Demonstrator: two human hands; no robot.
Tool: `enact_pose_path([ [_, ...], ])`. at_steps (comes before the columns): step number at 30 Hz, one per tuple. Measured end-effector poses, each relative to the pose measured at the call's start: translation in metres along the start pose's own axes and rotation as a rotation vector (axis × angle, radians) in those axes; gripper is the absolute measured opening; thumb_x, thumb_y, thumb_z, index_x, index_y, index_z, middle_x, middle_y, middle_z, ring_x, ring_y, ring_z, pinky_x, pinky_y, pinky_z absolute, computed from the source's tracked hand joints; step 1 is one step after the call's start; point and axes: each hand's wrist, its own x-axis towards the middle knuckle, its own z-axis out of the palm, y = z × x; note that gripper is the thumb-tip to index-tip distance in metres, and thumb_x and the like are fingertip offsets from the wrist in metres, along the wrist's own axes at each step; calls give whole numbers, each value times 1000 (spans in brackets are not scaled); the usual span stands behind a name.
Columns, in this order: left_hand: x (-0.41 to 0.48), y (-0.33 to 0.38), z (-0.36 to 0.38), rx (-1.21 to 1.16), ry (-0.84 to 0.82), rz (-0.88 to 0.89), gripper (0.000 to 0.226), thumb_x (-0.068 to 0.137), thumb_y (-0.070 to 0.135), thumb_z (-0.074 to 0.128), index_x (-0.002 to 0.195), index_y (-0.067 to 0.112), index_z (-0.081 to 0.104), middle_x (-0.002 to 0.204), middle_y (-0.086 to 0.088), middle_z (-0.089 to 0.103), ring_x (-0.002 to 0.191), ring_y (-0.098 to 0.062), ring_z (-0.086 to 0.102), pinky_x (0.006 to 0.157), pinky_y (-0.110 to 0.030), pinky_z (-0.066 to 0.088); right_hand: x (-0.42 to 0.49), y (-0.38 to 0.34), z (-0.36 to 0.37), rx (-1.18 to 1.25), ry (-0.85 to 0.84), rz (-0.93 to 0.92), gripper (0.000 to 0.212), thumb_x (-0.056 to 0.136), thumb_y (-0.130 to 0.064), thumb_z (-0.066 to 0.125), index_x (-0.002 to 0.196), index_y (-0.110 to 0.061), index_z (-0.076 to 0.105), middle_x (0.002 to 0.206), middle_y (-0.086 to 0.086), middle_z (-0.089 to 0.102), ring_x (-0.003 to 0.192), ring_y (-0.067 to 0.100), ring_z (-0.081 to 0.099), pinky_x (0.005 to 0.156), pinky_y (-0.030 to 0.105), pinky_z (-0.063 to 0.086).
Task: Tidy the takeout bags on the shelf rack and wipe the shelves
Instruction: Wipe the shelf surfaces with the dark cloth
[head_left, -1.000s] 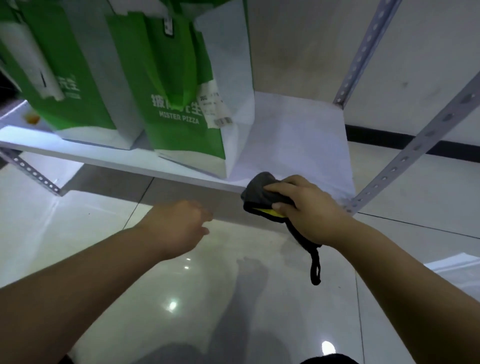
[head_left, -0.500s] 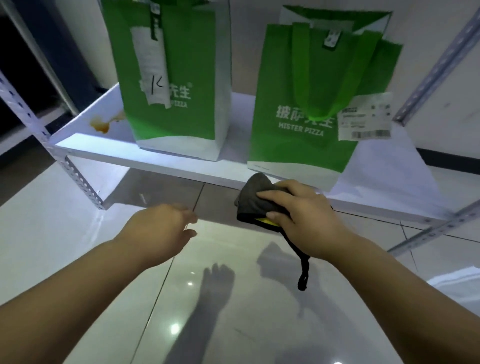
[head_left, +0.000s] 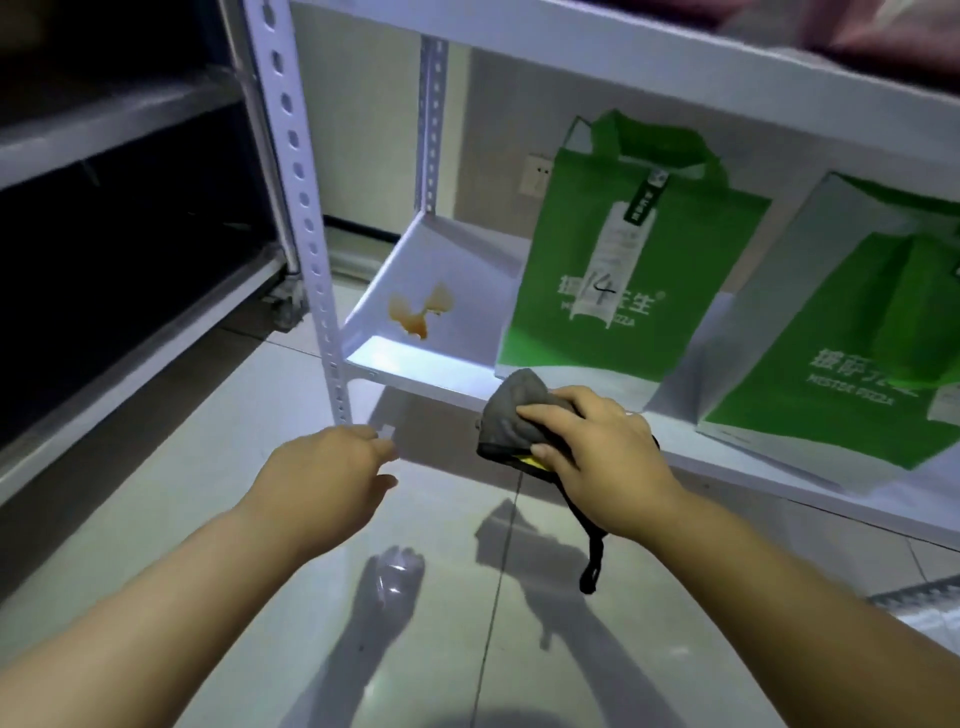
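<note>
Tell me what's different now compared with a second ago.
The view swung left along the shelf, bringing its left end and an orange stain into sight. The right hand moved left with the grey cloth, still gripping it at the shelf's front edge. The left hand stays empty; both green bags stand unmoved.

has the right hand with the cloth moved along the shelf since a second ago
Yes. The right hand with the cloth has gone leftward along the shelf edge, now near the "14" bag.
</note>
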Motion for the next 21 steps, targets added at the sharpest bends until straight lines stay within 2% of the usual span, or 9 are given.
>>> enact_pose_path([
  [4,8,-47,-17,-50,48,-97,30,94,38,43,120,27,52,117,6,57,105,-20,56,74,-31,48,31,-34,2,-32,-19,16,38,96,-40,44,134,-42,41,136,-8,39,120,24,40,95,41,33],
  [7,21,-67,-25,-83,110,-177,35,94,38,43,124,21,45,118,1,56,103,-23,56,73,-33,46,55,-47,6,-50,-19,26,37,96,-40,43,133,-42,40,134,-7,39,117,25,41,93,42,34],
  [12,58,-78,-27,-240,265,-276,59,93,38,48,139,12,22,124,-9,48,106,-28,51,74,-34,41,107,-56,28,-51,14,58,37,97,-37,42,133,-41,40,140,-3,35,117,28,40,92,41,33],
  [15,87,-77,-19,-368,357,-300,78,91,37,53,146,10,5,133,-11,41,114,-30,48,79,-33,40,143,-63,52,-48,17,66,35,98,-35,39,133,-40,38,140,1,34,115,31,40,89,41,32],
  [18,110,-75,-9,-426,422,-329,86,90,38,54,147,12,-5,136,-13,36,113,-31,49,74,-32,40,176,-69,74,-38,-12,85,37,99,-33,37,135,-42,34,140,5,33,114,33,38,90,42,31],
  [20,121,-75,2,-434,474,-313,88,91,35,52,146,11,-12,142,-20,27,120,-36,45,84,-39,43,193,-72,89,-61,-57,72,42,99,-29,37,137,-44,30,140,8,33,113,34,38,91,44,30],
  [21,125,-76,7,-458,495,-288,85,92,33,51,144,18,-15,147,-22,21,127,-39,38,95,-44,40,198,-72,97,-71,-75,74,44,98,-25,38,137,-44,28,139,9,33,112,35,38,90,46,29],
])
